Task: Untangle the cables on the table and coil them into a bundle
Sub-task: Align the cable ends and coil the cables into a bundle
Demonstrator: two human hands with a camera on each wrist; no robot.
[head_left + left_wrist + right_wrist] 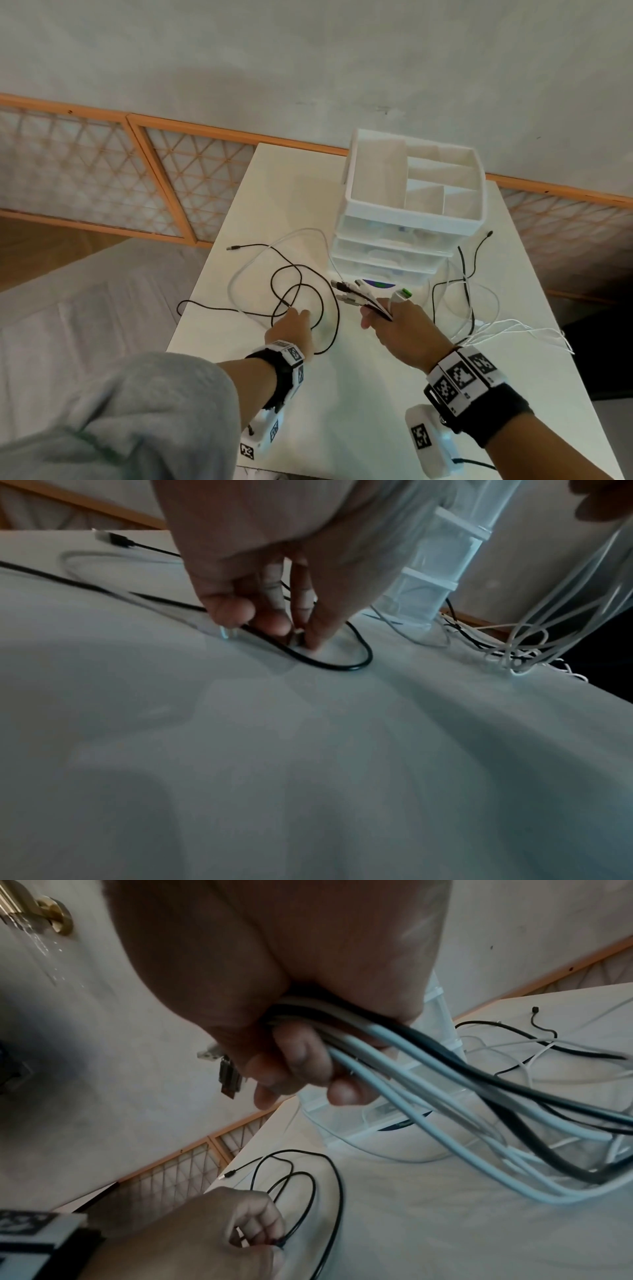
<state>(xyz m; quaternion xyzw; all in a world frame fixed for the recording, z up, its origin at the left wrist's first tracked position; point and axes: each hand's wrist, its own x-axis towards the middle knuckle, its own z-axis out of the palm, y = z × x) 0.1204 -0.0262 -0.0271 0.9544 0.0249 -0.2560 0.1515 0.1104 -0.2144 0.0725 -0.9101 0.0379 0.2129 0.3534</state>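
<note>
Cables: black cable (pixel 301 294) loops loose on the white table (pixel 342 394), left of centre; a bunch of black and white cables (pixel 428 1074) trails off to the right
Right hand (pixel 400 329): fingers curled tight round the bunch; plug ends (pixel 346 291) stick out past the fingers
Left hand (pixel 294 329): fingertips (pixel 318 634) pinch the black cable against the table
Beyond: white drawer organiser (pixel 411 212) stands just behind the plug ends
</note>
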